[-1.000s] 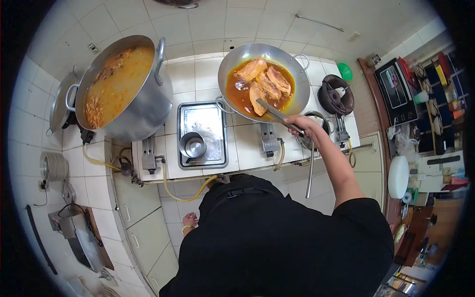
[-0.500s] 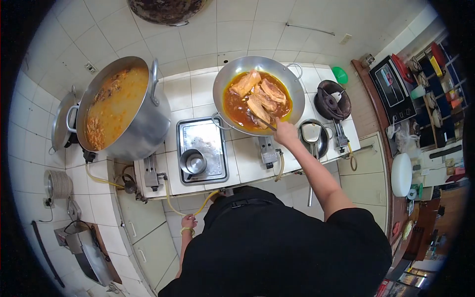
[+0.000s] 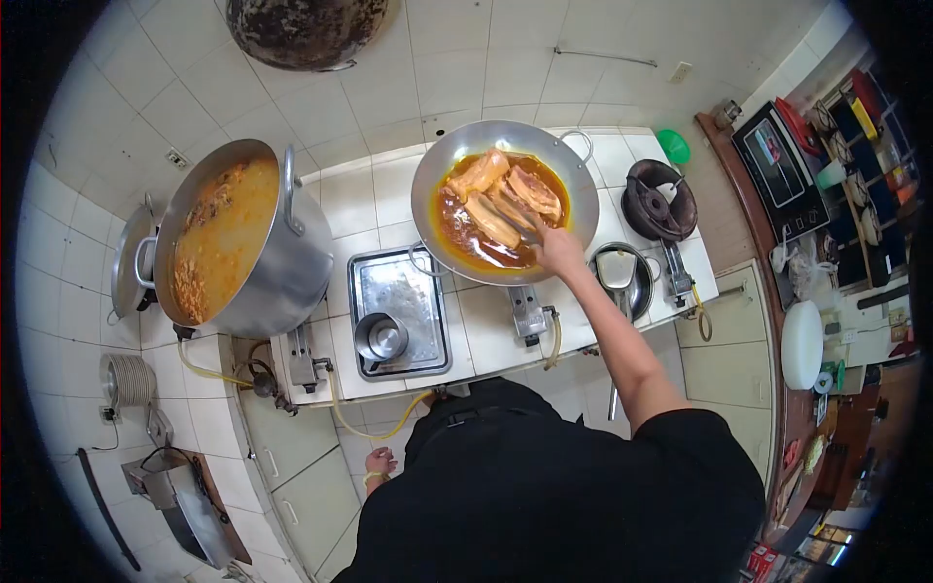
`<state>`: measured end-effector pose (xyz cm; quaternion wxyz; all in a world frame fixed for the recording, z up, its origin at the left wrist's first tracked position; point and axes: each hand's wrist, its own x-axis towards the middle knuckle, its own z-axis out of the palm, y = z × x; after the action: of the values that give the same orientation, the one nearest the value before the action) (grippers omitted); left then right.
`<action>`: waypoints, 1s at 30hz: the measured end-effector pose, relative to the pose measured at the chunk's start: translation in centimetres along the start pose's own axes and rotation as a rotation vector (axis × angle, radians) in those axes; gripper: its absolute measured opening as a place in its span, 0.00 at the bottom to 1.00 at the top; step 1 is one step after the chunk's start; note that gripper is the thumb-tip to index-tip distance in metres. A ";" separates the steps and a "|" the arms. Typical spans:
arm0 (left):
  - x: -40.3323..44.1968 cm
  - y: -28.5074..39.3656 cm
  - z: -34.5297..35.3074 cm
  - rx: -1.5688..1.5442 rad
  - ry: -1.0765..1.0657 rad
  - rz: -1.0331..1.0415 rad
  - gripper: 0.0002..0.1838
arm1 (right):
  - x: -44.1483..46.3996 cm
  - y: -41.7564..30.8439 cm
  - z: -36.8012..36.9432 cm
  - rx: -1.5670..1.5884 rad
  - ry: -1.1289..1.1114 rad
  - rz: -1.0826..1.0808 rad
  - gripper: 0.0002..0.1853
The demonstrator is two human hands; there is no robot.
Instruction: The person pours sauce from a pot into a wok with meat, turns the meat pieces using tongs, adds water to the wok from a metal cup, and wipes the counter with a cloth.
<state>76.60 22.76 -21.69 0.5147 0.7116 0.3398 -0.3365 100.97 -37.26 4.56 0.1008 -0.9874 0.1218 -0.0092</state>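
Note:
My right hand (image 3: 561, 251) is closed around the handle of a thin metal cooking utensil (image 3: 530, 231), held over the near right part of a wide metal wok (image 3: 437, 243). The utensil's far end lies among several large pieces of meat (image 3: 492, 222) in reddish-brown, oily liquid; whether it is tongs or a spatula is unclear. Low beside my body, my left hand (image 3: 381, 460) hangs below the counter edge with fingers loosely bent and nothing visible in them. A yellow gas hose (image 3: 398, 423) runs just above it.
A large pot (image 3: 282, 262) of orange soup stands left. A metal tray (image 3: 413, 350) holds a small metal pot (image 3: 381, 337). Right of the wok are a pan (image 3: 639, 296) with a long-handled utensil and an unused burner (image 3: 661, 209). A blackened wok (image 3: 306, 29) hangs on the wall.
The utensil's end has shifted up among the meat pieces, and my right hand has moved slightly. My left hand has dropped lower, away from the yellow hose. The view has tilted slightly.

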 end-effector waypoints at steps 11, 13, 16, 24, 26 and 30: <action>-0.5 3.8 0.9 -0.031 0.031 0.008 0.13 | 2.7 1.4 3.9 0.032 -0.057 0.060 0.22; -0.7 4.5 1.2 -0.048 0.029 0.016 0.13 | 1.7 2.1 3.4 0.043 -0.110 0.050 0.22; -0.2 4.0 1.5 -0.068 0.010 -0.007 0.13 | 0.9 2.4 1.9 -0.019 -0.155 0.028 0.22; -2.0 3.2 2.2 0.109 0.013 0.006 0.16 | 9.3 0.1 0.1 -0.031 0.132 -0.004 0.22; -1.4 2.3 1.3 0.065 -0.057 0.002 0.16 | 12.4 1.1 3.1 -0.072 0.095 0.014 0.22; -1.5 2.7 1.2 -0.059 0.053 0.012 0.15 | 13.5 2.6 1.9 -0.141 -0.095 0.019 0.19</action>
<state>77.89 20.75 -19.34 0.5283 0.7069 0.3586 -0.3043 113.55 -42.63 2.05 0.0367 -0.9901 0.1268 0.0472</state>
